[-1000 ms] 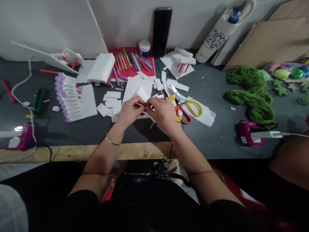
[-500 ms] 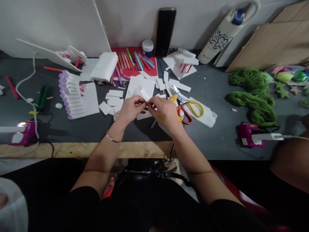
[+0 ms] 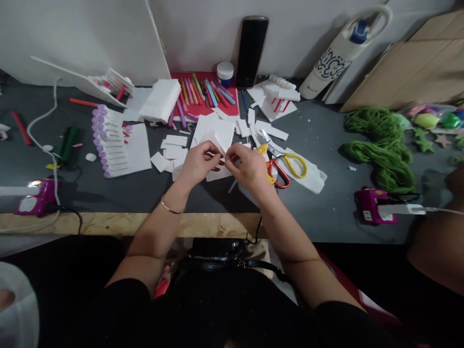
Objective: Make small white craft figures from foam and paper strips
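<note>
- Gray counter: beyond the yellow-handled scissors stands a white model, seemingly assembled.
- Left of the scissors, left hand and right hand pinch a white piece, apparently unfinished.
- Beside them, white strips lie loose.

Worktop: dk grey, matt, smooth; raw wood edge at 6 o'clock, rough chip finish. White sheet, centre: matt, paper-like. Phone at 12: glossy glass-like front. Cardboard at 2: matt. Yarn nr 3: fibrous. Scissors: shiny metal blades, smooth plastic-look handles.
</note>
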{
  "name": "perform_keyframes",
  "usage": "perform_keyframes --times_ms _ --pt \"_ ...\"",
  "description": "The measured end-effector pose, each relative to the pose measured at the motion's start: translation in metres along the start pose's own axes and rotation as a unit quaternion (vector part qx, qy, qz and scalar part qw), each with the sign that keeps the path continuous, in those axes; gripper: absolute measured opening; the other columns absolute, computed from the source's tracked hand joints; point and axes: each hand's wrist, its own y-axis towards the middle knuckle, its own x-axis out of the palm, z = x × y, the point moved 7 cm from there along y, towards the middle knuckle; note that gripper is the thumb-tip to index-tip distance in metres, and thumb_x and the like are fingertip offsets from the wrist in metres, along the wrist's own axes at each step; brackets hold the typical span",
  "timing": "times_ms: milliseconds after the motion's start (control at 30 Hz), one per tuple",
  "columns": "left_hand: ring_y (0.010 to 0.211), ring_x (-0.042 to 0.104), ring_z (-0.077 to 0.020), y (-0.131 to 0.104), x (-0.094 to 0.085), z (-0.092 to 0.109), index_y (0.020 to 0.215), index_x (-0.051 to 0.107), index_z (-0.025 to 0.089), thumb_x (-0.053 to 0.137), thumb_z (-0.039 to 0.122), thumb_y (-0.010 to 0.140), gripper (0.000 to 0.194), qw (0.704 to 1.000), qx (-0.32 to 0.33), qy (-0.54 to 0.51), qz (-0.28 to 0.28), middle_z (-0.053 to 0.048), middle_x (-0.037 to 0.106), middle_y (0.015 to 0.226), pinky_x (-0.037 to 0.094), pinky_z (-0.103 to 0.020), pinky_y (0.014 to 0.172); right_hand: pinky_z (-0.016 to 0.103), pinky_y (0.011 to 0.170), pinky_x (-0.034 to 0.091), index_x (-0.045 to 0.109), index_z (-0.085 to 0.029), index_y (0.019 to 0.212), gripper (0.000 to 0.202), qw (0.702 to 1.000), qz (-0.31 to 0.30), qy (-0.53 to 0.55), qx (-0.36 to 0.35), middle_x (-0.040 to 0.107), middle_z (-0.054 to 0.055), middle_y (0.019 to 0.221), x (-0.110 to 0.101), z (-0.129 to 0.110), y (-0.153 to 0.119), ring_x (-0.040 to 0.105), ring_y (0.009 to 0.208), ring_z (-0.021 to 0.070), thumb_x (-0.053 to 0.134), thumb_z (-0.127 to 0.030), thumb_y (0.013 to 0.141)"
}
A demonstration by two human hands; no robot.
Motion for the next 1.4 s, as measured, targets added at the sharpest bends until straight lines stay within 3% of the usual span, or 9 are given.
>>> perform_keyframes --times_ms 300,667,933,1200,1400 --pt "0.069 0.073 -0.0115 0.0 0.001 -0.002 0.08 0.064 0.017 0.072 0.023 0.077 0.011 0.998 -0.001 -0.049 -0.035 0.0 0.067 0.073 0.061 -0.016 0.054 0.027 0.064 0.044 0.061 -0.024 0.09 0.007 1.0 -0.008 0.029 -0.003 0.076 0.002 0.083 0.001 0.001 -0.001 0.069 0.073 0.0144 0.057 -0.026 0.094" --pt "0.056 0.065 -0.0071 -0.007 0.004 0.012 0.07 0.063 0.018 0.061 0.014 0.074 0.006 0.998 0.034 0.059 -0.005 0.005 0.063 0.062 0.056 -0.013 0.053 0.027 0.059 0.033 0.062 -0.023 0.087 0.004 0.997 -0.033 -0.075 0.003 0.078 0.002 0.087 0.007 -0.002 -0.002 0.07 0.078 0.0155 0.059 -0.021 0.089" --pt "0.056 0.062 -0.0072 -0.007 0.004 0.011 0.07 0.062 0.018 0.062 0.019 0.075 0.005 0.998 0.045 0.038 0.007 0.003 0.061 0.064 0.056 -0.015 0.051 0.027 0.062 0.038 0.06 -0.023 0.084 0.004 0.999 -0.017 0.025 0.028 0.074 0.001 0.08 0.003 0.002 -0.002 0.066 0.073 0.0144 0.058 -0.022 0.087" --pt "0.065 0.064 -0.0098 -0.006 0.003 0.01 0.074 0.06 0.02 0.065 0.023 0.079 0.008 0.997 0.062 0.035 0.006 0.001 0.065 0.074 0.058 -0.018 0.054 0.028 0.062 0.044 0.054 -0.025 0.077 0.006 0.982 -0.013 0.168 0.083 0.066 -0.003 0.07 0.002 0.011 0.0 0.06 0.063 0.0126 0.057 -0.026 0.082" --pt "0.084 0.066 -0.0141 -0.008 0.001 0.021 0.077 0.06 0.02 0.064 0.02 0.082 0.007 0.984 0.146 0.105 0.007 -0.003 0.069 0.091 0.054 -0.02 0.061 0.027 0.062 0.048 0.056 -0.025 0.087 0.014 0.961 0.017 0.257 0.102 0.068 0.0 0.084 0.0 0.022 0.002 0.065 0.073 0.0131 0.056 -0.038 0.091"
